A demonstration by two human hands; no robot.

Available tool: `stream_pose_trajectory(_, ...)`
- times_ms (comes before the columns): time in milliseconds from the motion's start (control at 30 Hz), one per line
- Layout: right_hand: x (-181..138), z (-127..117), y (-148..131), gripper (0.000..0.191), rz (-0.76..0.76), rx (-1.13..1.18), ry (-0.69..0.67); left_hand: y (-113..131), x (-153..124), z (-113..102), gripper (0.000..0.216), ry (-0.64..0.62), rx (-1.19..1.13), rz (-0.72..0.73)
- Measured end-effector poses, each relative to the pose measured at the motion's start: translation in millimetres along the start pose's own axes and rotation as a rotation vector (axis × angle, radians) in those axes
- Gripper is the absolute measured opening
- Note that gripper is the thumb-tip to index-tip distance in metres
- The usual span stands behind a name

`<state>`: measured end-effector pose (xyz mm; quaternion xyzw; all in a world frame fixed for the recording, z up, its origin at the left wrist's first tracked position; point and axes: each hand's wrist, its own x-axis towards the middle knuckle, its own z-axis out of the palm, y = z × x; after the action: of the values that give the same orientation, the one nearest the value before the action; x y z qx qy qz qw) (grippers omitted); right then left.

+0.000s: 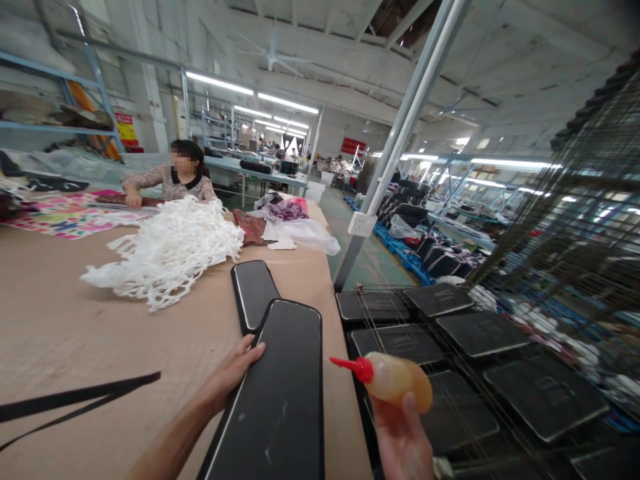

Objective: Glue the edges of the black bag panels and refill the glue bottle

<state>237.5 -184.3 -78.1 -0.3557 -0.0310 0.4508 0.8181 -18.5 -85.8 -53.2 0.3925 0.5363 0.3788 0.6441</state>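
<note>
My left hand rests on the left edge of a long black panel with a pale rim that lies on the brown table; its fingers press flat against the panel. A second, shorter black panel lies just beyond it. My right hand holds a soft amber squeeze bottle with a red nozzle, the nozzle pointing left toward the long panel.
A wire rack to the right holds several black panels. A heap of white strips lies on the table, a black strap at the left. A seated person works at the far end. A slanted metal post stands beside the table.
</note>
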Motion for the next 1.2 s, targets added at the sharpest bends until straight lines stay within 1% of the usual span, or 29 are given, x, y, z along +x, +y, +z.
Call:
stream_pose_trajectory(100, -8, 13, 6, 0.061, -0.113, -0.030, 0.011, 10, -10, -4, 0.071, -0.087, -0.037, 0.014)
stream_pose_trajectory(267, -26, 45, 13, 0.061, -0.309, -0.150, -0.064, 24, -16, -26, 0.072, -0.109, -0.060, 0.037)
stream_pose_trajectory(333, -31, 53, 17, 0.068, -0.384, -0.221, -0.092, 28, -14, -37, 0.070, -0.127, -0.087, 0.047)
stream_pose_trajectory(400, -35, 56, 23, 0.076, -0.422, -0.290, -0.119, 32, -12, -45, 0.067, -0.164, -0.131, 0.061)
stream_pose_trajectory(467, -40, 54, 30, 0.083, -0.429, -0.355, -0.132, 36, -10, -53, 0.061, -0.223, -0.185, 0.075)
stream_pose_trajectory(567, -51, 50, 39, 0.085, -0.466, -0.446, -0.185, 40, -6, -63, 0.053, -0.310, -0.252, 0.108)
stream_pose_trajectory(633, -60, 49, 44, 0.085, -0.511, -0.464, -0.224, 42, -3, -70, 0.050, -0.327, -0.269, 0.127)
stream_pose_trajectory(700, -69, 50, 48, 0.084, -0.520, -0.438, -0.222, 44, -1, -76, 0.048, -0.330, -0.269, 0.138)
stream_pose_trajectory(800, -80, 46, 56, 0.086, -0.436, -0.410, -0.216, 48, 2, -86, 0.045, -0.324, -0.265, 0.156)
stream_pose_trajectory(900, -88, 37, 63, 0.088, -0.355, -0.428, -0.259, 55, 3, -96, 0.046, -0.279, -0.253, 0.175)
stream_pose_trajectory(967, -92, 37, 65, 0.083, -0.349, -0.424, -0.259, 60, 3, -100, 0.051, -0.239, -0.249, 0.188)
stream_pose_trajectory(1033, -93, 51, 63, 0.071, -0.363, -0.400, -0.210, 62, 2, -103, 0.057, -0.217, -0.240, 0.189)
stream_pose_trajectory(1100, -88, 76, 56, 0.058, -0.394, -0.368, -0.157, 62, 0, -104, 0.061, -0.233, -0.224, 0.177)
stream_pose_trajectory(1200, -76, 113, 49, 0.052, -0.472, -0.319, -0.157, 60, 0, -104, 0.059, -0.294, -0.234, 0.177)
